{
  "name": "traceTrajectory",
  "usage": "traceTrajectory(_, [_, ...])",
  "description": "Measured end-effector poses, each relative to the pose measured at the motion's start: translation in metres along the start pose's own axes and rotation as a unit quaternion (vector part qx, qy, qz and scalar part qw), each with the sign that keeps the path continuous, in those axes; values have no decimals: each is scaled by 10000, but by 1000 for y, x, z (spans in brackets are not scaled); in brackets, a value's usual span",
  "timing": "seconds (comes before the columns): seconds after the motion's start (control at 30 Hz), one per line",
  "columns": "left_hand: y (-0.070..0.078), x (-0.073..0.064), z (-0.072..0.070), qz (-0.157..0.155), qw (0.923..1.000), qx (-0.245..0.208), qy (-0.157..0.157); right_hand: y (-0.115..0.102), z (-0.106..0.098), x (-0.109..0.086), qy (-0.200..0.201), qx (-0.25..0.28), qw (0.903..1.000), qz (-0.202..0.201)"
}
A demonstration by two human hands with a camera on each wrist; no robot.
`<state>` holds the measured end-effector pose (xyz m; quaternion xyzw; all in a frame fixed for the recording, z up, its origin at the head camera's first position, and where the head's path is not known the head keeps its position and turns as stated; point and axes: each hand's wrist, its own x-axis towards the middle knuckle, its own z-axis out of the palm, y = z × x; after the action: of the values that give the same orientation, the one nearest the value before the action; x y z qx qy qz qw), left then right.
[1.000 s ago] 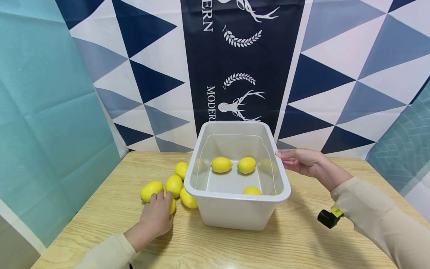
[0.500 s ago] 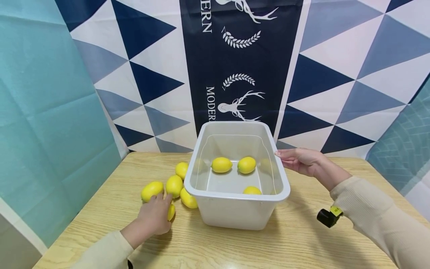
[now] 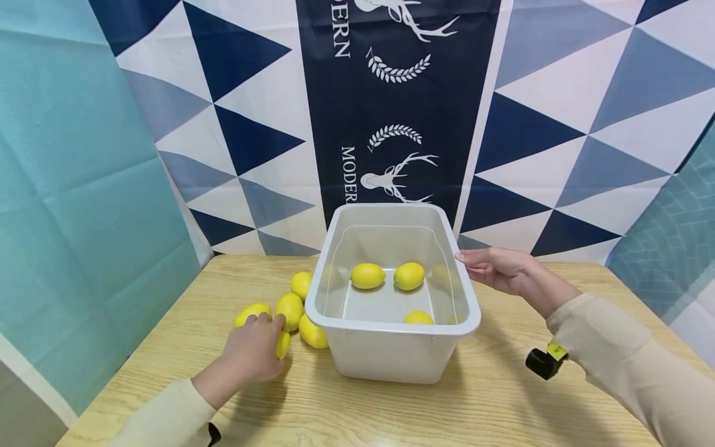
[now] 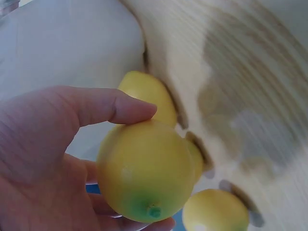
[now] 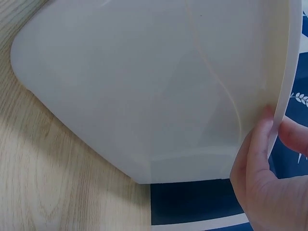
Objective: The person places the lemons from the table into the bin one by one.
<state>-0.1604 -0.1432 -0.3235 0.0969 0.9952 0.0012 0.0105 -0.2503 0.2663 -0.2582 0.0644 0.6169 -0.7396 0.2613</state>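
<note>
My left hand (image 3: 249, 351) grips a yellow lemon (image 4: 144, 168) with the thumb on top and the fingers curled underneath. In the left wrist view the green tip of this lemon faces the camera. Several other lemons lie around it on the table, among them one (image 3: 290, 311) by the fingertips and one (image 3: 313, 333) against a light grey plastic bin (image 3: 391, 357). Two lemons (image 3: 367, 276) lie farther back on the bin's floor, and a third (image 3: 418, 318) is partly hidden by the front rim. My right hand (image 3: 499, 270) pinches the bin's right rim between thumb and fingers.
The wooden table (image 3: 536, 410) carries the bin near its middle. Behind it hangs a patterned cloth (image 3: 402, 99) with triangles and deer heads, close to the bin's far end. A teal cloth (image 3: 95, 186) borders the left side.
My left hand has shifted slightly left and up with the lemon in its grip. The right hand and the bin stay where they were.
</note>
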Motion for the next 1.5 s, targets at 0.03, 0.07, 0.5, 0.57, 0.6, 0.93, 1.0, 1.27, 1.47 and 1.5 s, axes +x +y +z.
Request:
traceTrajectory(0.03, [0, 0, -2, 33, 10000, 2, -5, 0, 0, 0, 3, -12, 10000, -4])
traceTrajectory(0.07, [0, 0, -3, 65, 10000, 5, -7, 0, 0, 0, 11, -14, 10000, -5])
traceTrajectory(0.5, [3, 2, -27, 460, 9986, 65, -261, -1, 1, 0, -6, -159, 9999, 19])
traceTrajectory(0.57, [1, 3, -34, 462, 9985, 11, -295, 0, 1, 0, 7, -158, 9999, -6])
traceTrajectory(0.6, [0, 4, -38, 468, 9984, -13, -303, 0, 2, -1, 30, -156, 9999, -12])
traceTrajectory(0.93, [1, 3, -61, 593, 9975, 91, -371, -1, 2, 0, 76, -173, 9998, -51])
traceTrajectory(1.0, [1, 3, -61, 595, 9970, 90, -494, 0, 3, 1, 75, -136, 9999, -52])
traceTrajectory(1.27, [1, 6, -65, 630, 9968, 51, -487, 2, 4, 3, 27, -96, 9999, -66])
traceTrajectory(1.47, [3, 8, -75, 711, 9970, 48, -303, 1, 2, 1, 24, -16, 10000, -67])
traceTrajectory(1.5, [3, 8, -77, 723, 9970, 41, -273, 1, 2, 0, 22, -17, 10000, -61])
